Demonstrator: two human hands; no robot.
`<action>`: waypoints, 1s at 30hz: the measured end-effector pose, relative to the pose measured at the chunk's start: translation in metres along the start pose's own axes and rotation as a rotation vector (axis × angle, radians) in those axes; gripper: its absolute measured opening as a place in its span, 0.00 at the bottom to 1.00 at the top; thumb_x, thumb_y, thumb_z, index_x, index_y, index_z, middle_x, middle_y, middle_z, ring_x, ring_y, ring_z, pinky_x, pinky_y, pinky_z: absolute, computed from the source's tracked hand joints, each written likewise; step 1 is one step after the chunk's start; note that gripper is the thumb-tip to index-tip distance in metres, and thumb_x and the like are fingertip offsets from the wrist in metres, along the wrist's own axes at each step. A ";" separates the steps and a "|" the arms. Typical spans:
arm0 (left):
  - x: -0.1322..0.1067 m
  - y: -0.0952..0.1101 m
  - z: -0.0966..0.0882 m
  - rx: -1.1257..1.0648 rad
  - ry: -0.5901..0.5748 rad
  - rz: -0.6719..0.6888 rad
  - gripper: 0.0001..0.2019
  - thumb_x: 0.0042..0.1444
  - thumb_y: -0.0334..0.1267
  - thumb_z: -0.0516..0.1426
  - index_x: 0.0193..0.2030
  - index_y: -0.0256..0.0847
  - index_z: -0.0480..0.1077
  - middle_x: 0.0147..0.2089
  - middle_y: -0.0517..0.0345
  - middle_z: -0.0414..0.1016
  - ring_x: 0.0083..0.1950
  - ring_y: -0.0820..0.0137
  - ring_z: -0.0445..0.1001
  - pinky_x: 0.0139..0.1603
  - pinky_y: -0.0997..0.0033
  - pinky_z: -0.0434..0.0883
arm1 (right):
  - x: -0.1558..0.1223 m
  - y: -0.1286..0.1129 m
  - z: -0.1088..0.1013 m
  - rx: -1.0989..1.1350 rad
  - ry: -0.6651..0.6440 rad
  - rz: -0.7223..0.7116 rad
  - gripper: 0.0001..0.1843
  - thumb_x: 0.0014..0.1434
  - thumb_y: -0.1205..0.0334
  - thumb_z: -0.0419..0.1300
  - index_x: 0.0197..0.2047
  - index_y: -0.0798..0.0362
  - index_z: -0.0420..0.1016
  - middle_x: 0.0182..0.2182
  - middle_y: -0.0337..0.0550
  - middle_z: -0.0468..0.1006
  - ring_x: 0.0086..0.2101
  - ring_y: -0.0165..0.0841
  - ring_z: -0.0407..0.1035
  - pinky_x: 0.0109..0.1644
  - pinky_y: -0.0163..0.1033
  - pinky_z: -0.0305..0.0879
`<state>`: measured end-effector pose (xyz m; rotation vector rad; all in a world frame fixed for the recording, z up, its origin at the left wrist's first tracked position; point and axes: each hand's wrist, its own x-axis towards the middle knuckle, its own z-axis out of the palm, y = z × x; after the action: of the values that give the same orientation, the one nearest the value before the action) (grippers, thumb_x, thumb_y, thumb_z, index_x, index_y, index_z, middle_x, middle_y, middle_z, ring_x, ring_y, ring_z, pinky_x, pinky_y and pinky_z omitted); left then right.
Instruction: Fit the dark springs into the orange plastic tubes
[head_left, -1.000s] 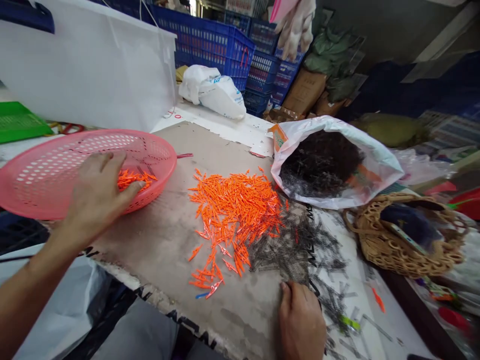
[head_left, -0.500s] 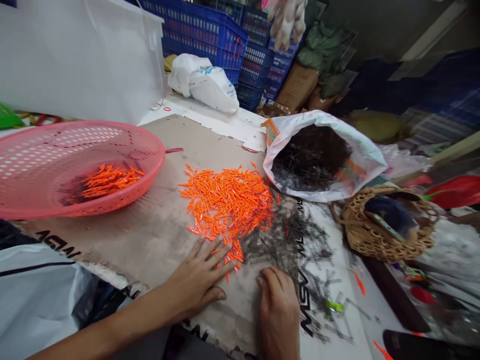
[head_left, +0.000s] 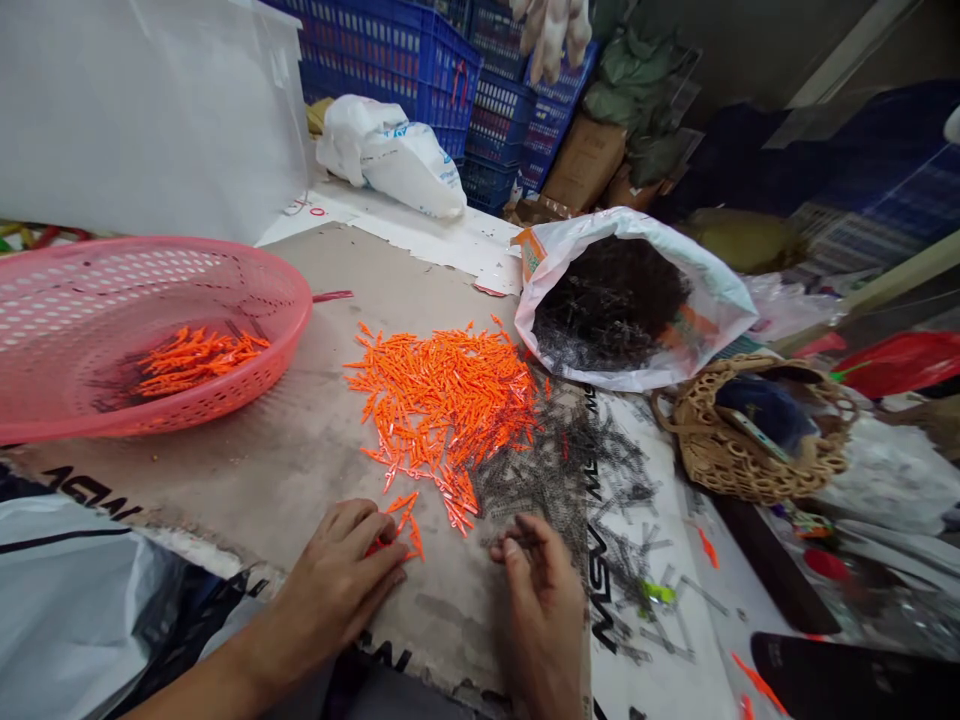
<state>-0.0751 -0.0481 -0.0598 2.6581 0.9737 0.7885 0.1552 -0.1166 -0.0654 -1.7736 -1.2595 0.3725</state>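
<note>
On grey board [head_left: 300, 440], orange pieces [head_left: 446, 390], hands [head_left: 337, 568] alongside

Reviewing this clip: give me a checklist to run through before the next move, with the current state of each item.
- Left hand at the small orange group: ok
- Right hand holding nothing: cannot tell, fingers curled
- Main orange pile separate from the black strips: not ok, they meet
- Pink basket upright: ok
- White bag mouth open: ok

Woven basket [head_left: 739, 478], stacked blue crates [head_left: 501, 122]
</note>
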 end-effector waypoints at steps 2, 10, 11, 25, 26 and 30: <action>0.005 0.005 0.000 0.017 -0.033 -0.013 0.09 0.64 0.31 0.52 0.38 0.42 0.74 0.36 0.54 0.73 0.40 0.61 0.66 0.41 0.61 0.65 | -0.008 0.006 -0.001 -0.102 -0.013 -0.085 0.10 0.67 0.58 0.52 0.44 0.52 0.73 0.39 0.45 0.77 0.39 0.36 0.73 0.43 0.39 0.67; 0.012 0.001 0.005 -0.040 -0.017 -0.022 0.13 0.66 0.30 0.46 0.38 0.41 0.70 0.36 0.54 0.71 0.38 0.63 0.67 0.38 0.65 0.64 | -0.018 0.021 -0.010 -0.556 -0.037 -0.322 0.15 0.69 0.59 0.46 0.40 0.51 0.73 0.33 0.46 0.75 0.36 0.39 0.67 0.40 0.41 0.61; 0.013 0.001 0.006 -0.030 -0.004 -0.025 0.13 0.66 0.30 0.45 0.38 0.40 0.70 0.35 0.55 0.71 0.37 0.64 0.67 0.37 0.66 0.65 | -0.017 0.019 -0.010 -0.566 -0.044 -0.319 0.15 0.70 0.59 0.46 0.39 0.50 0.73 0.32 0.46 0.75 0.35 0.39 0.67 0.40 0.41 0.60; 0.040 0.022 0.007 -0.611 -0.126 -0.287 0.17 0.60 0.35 0.54 0.55 0.42 0.71 0.39 0.55 0.77 0.39 0.66 0.73 0.42 0.69 0.70 | -0.011 -0.016 -0.005 -0.001 -0.321 -0.086 0.18 0.69 0.59 0.46 0.29 0.50 0.70 0.25 0.36 0.73 0.27 0.29 0.68 0.30 0.30 0.59; 0.046 0.026 0.007 -0.738 -0.202 -0.351 0.16 0.58 0.35 0.55 0.52 0.42 0.73 0.38 0.56 0.78 0.39 0.66 0.74 0.42 0.69 0.71 | -0.011 -0.017 -0.004 0.047 -0.347 -0.040 0.19 0.69 0.58 0.47 0.29 0.51 0.70 0.24 0.36 0.72 0.27 0.29 0.67 0.29 0.30 0.59; 0.062 0.035 0.010 -1.060 -0.336 -0.524 0.10 0.52 0.38 0.57 0.38 0.39 0.79 0.37 0.56 0.80 0.41 0.64 0.75 0.43 0.70 0.69 | -0.014 -0.021 0.003 0.218 -0.298 0.092 0.19 0.67 0.55 0.50 0.28 0.52 0.72 0.22 0.35 0.71 0.25 0.29 0.66 0.27 0.30 0.58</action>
<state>-0.0109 -0.0345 -0.0300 1.4683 0.7777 0.4896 0.1344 -0.1255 -0.0537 -1.6321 -1.2879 0.8207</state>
